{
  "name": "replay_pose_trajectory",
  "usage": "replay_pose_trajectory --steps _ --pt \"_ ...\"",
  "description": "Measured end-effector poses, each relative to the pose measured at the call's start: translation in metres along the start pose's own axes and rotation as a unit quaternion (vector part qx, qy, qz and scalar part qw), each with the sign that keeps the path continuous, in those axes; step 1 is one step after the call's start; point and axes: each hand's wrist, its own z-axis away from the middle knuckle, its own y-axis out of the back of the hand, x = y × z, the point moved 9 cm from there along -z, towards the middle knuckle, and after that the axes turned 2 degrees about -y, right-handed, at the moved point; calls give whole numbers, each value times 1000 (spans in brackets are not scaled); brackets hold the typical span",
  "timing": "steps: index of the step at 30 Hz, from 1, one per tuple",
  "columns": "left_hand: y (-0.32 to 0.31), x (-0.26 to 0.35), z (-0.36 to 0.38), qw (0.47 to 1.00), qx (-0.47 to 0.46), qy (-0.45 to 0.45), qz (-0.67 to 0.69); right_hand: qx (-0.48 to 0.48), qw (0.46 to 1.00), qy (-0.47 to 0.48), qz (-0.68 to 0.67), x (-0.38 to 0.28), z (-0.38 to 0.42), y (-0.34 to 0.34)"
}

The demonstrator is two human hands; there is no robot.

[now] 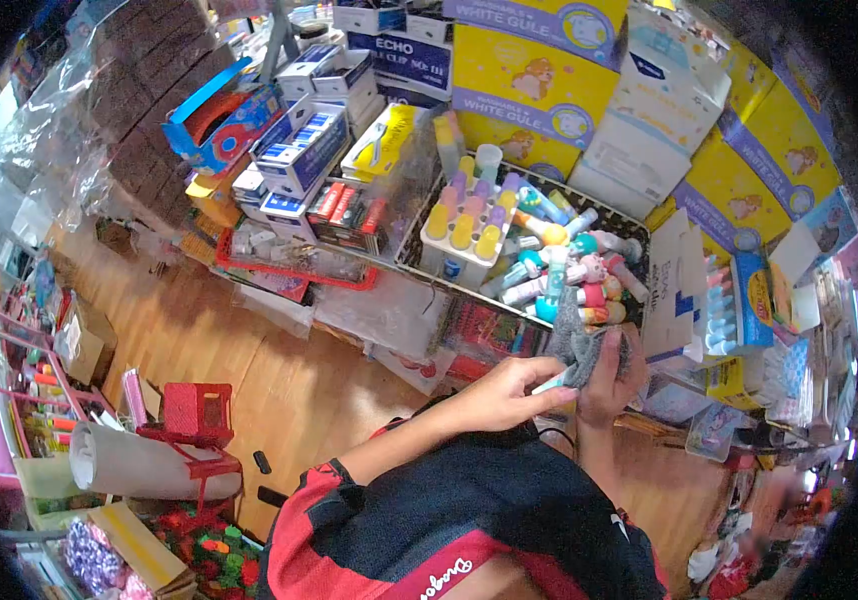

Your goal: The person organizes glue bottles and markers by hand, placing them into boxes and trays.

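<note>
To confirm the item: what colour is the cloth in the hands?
The cloth is grey; head view.

From head height, the single view looks forward and steeply down through a round wide-angle field, with the shirt (479, 480) closest at the bottom, the left hand (527, 392) and right hand (610, 378) just beyond, and yellow boxes (514, 72) farther off at the top.

black shirt (489, 485) with red trim (484, 552)
</note>
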Motion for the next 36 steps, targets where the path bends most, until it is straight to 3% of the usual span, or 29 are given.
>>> replay_pose_trajectory --steps 2,6,8,9,11,12,13,15,16,17,19,21,25,27,30,32,33,35,36 --pt "-3 0 0 1000 -15 -2 16 -18 999 42 28 -10 -1 0" --pt "-1 0 3 999 -2 2 -36 -37 995 38 80 -10 -4 7" --pt "12 15 5 998 45 -30 -37 -89 993 -14 77 7 -8 10" --pt "22 21 5 994 73 -74 -36 -83 993 -18 82 12 -6 11" --pt "32 18 4 996 71 -47 -34 -39 996 -82 1 32 -2 12" --pt "34 27 3 993 72 -64 -72 -109 993 1 49 10 -6 -2" --pt "35 27 1 995 63 -38 -73 -104 993 -1 55 7 -5 -6" --pt "35 22 -1 997 51 -33 -44 -97 991 89 -25 -17 -1 -13" --pt "32 23 -1 998 47 -31 -42 -92 995 29 -32 -6 2 -14" --pt "33 30 0 990 72 -49 -114 -89 995 26 -30 -8 3 -15" --pt "32 38 1 976 92 -65 -184 -71 995 -53 50 -3 0 -14" --pt "26 76 10 870 152 -239 -403 -65 995 -51 53 -9 -6 -14" --pt "21 94 12 810 120 -288 -496 -130 980 -126 82 0 -8 -22" --pt "22 97 11 811 113 -293 -494 -151 974 -165 40 2 -5 -26" --pt "32 92 12 839 129 -277 -450 -142 978 -149 -21 -3 1 -31" --pt "48 83 14 899 179 -225 -331 -144 981 -97 -92 -14 1 -37" --pt "47 80 16 897 185 -226 -333 -142 976 -46 -160 -25 1 -38" --pt "56 55 16 959 219 -151 -101 -160 976 -31 -145 -31 3 -42" --pt "55 48 17 966 210 -126 -78 -165 979 -29 -119 -29 4 -42"
